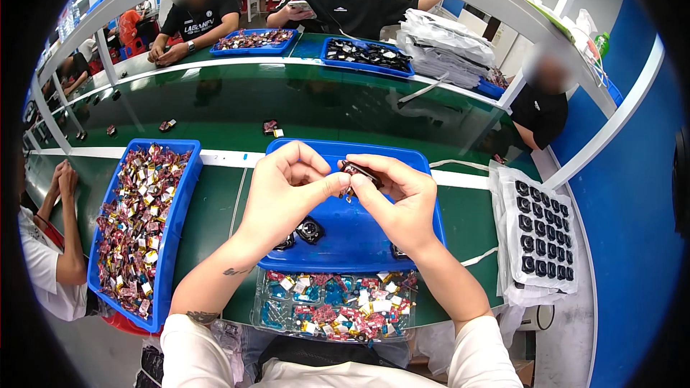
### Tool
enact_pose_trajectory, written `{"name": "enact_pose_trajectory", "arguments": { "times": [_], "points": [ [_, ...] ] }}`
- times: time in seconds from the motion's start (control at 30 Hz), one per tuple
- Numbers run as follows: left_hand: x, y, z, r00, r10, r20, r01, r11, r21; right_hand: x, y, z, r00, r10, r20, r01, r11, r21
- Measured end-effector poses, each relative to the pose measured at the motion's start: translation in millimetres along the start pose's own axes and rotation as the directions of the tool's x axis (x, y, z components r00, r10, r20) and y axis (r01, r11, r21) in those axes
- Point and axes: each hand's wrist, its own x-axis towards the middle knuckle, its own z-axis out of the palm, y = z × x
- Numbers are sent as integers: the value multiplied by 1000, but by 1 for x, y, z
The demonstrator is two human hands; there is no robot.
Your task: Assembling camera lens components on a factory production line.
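My left hand (291, 183) and my right hand (399, 197) meet above a blue tray (345, 233), both with fingers closed. Between their fingertips is a small black housing (351, 169), partly covered by the fingers, with a little metallic bit showing below it. In the tray, near my left wrist, lies a round black housing (310, 230), with another (285, 242) partly hidden beside it. A third black piece (397, 251) shows by my right forearm. Nearer to me, a clear plastic tray (262, 302) holds red circuit boards with white and yellowish pieces.
At left stands a blue bin (188, 172) heaped with red boards. White trays of black housings (543, 230) are stacked at right. Beyond, small assemblies (270, 128) lie on the green conveyor (223, 104). White shelf posts (618, 111) frame the bench. Other people sit across and at left.
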Motion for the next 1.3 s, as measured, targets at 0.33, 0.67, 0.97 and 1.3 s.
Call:
{"name": "enact_pose_trajectory", "arguments": {
  "times": [0.33, 0.67, 0.97, 1.3],
  "points": [
    [27, -28, 0, 989, 148, 29, -151, 966, 209, 26, -29, -49, 995, -83, -52, 79, 994, -69],
    [187, -92, 41, 999, -20, -50, 51, 640, 766, 19, -73, -114, 871, -317, -376, 304, 948, -95],
    [241, -156, 40, 925, -306, -227, 311, 262, 914, 12, -84, -122, 835, -411, -367, 385, 912, -144],
    [113, -65, 18, 984, -31, 175, -143, 445, 884, 13, -80, -111, 880, -422, -219, 374, 898, -231]
  ]
}}
